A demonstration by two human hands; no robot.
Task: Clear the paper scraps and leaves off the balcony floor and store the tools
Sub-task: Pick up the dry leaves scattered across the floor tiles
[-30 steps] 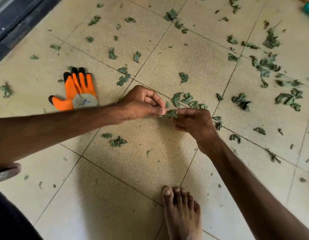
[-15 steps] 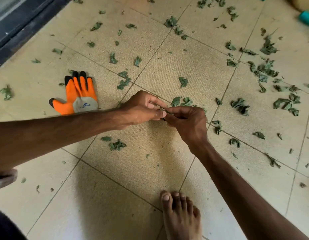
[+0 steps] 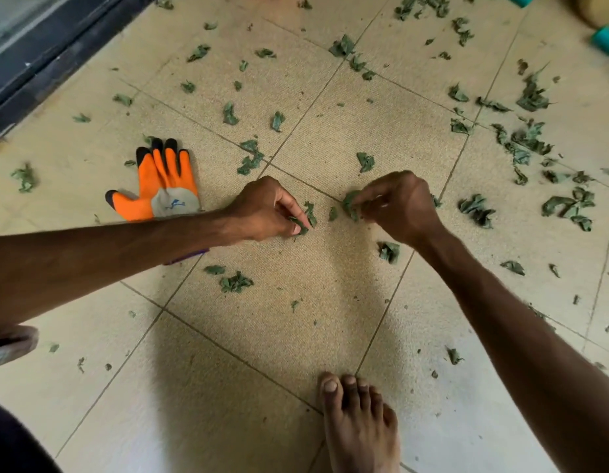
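Several torn green leaf pieces lie scattered over the beige tiled floor (image 3: 330,302), thickest at the right (image 3: 521,145). My left hand (image 3: 265,209) reaches in from the left and pinches a small leaf piece (image 3: 301,225) between thumb and fingers, low over the tile. My right hand (image 3: 398,206) is a little to the right, its fingers closed on a crumpled clump of leaves (image 3: 350,203). A small piece (image 3: 333,213) lies between the two hands. An orange work glove (image 3: 163,189) with black fingertips lies flat to the left.
My bare foot (image 3: 357,425) stands at the bottom middle. A dark sliding-door track (image 3: 40,59) runs along the top left. Teal tool handles (image 3: 607,40) show at the top right corner. Another leaf clump (image 3: 388,251) lies beside my right wrist.
My hands were joined on one leaf clump; now they have come apart, each holding leaf pieces, the right one shifted right. The view has tilted slightly.
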